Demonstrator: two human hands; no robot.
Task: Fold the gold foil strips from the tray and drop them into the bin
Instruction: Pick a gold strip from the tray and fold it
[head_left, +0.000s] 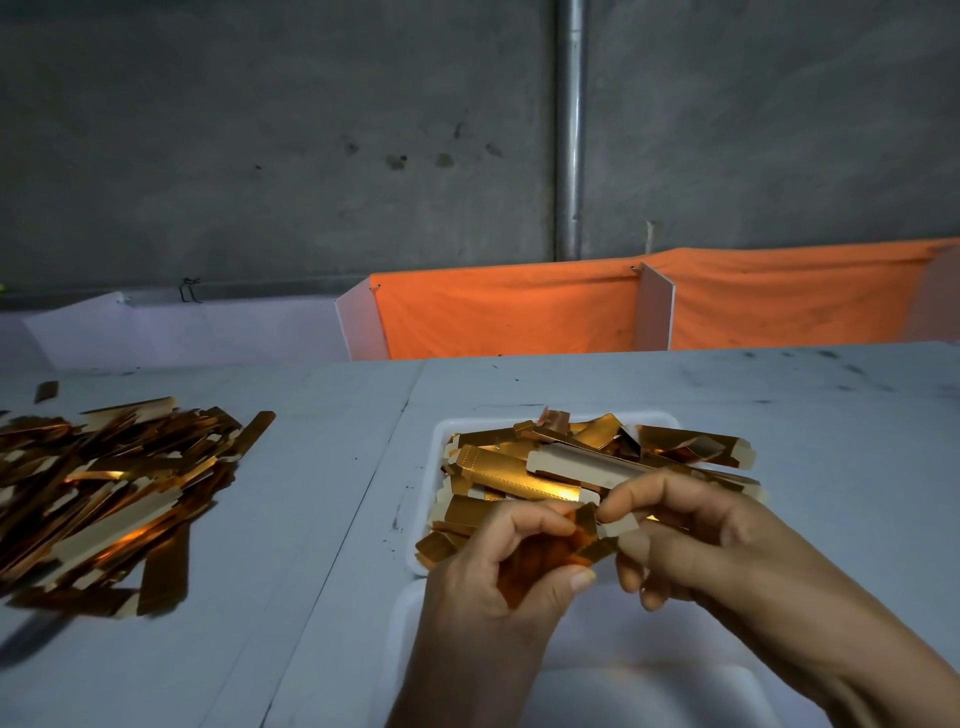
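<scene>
Gold foil strips (582, 470), white tray (441, 431), orange cloth (509, 312).

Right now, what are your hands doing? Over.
Left hand and right hand both pinch one gold foil strip, mid-fold. White tray behind, heaped with strips. Nothing in the way.

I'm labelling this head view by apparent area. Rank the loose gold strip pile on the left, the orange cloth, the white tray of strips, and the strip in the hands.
1. orange cloth
2. loose gold strip pile
3. white tray, close to the pile, partly hidden by hands
4. held strip
</scene>
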